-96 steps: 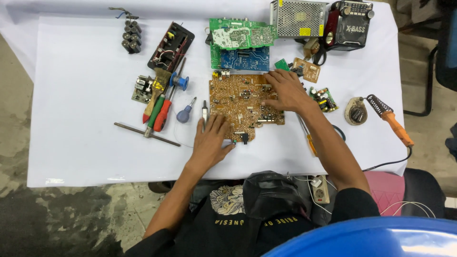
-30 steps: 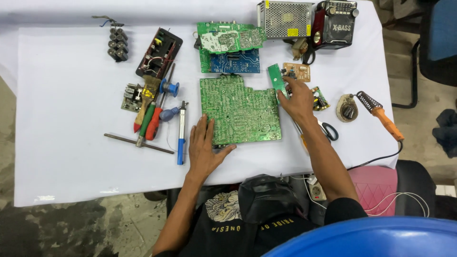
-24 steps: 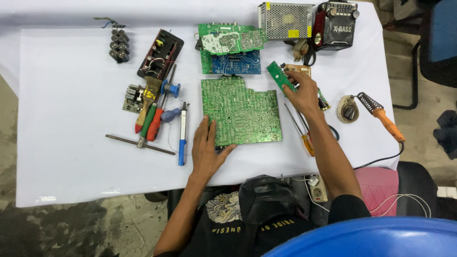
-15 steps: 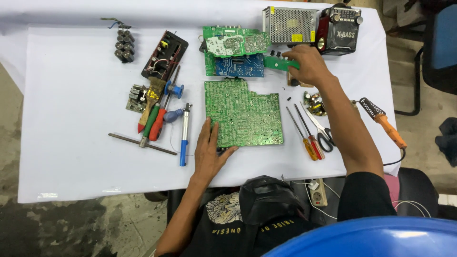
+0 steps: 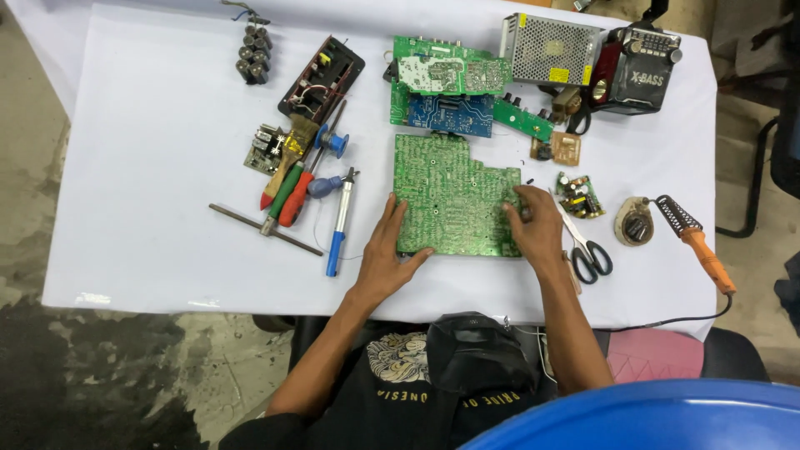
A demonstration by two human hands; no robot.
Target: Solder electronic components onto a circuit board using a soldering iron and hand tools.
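Note:
A large green circuit board (image 5: 450, 192) lies solder side up in the middle of the white-covered table (image 5: 150, 167). My left hand (image 5: 387, 250) rests flat on its lower left corner, fingers spread. At the board's lower right edge lies my right hand (image 5: 533, 229), fingers on the board and nothing in its grasp. A narrow green board (image 5: 523, 119) sits behind, beside a blue board (image 5: 442, 112) and a green and white board (image 5: 450, 73).
Left of the board lie screwdrivers (image 5: 287, 192), a blue desoldering pump (image 5: 340, 225), a metal T-rod (image 5: 265, 229) and an open black case (image 5: 321, 79). On the right are scissors (image 5: 587, 250), a soldering iron (image 5: 696, 242), small boards (image 5: 581, 196), a metal power supply (image 5: 550, 48) and a black radio (image 5: 637, 71).
The large board went from brown side up to green side up. My right hand carried the narrow green board to the back, left it there and returned to the large board's right edge.

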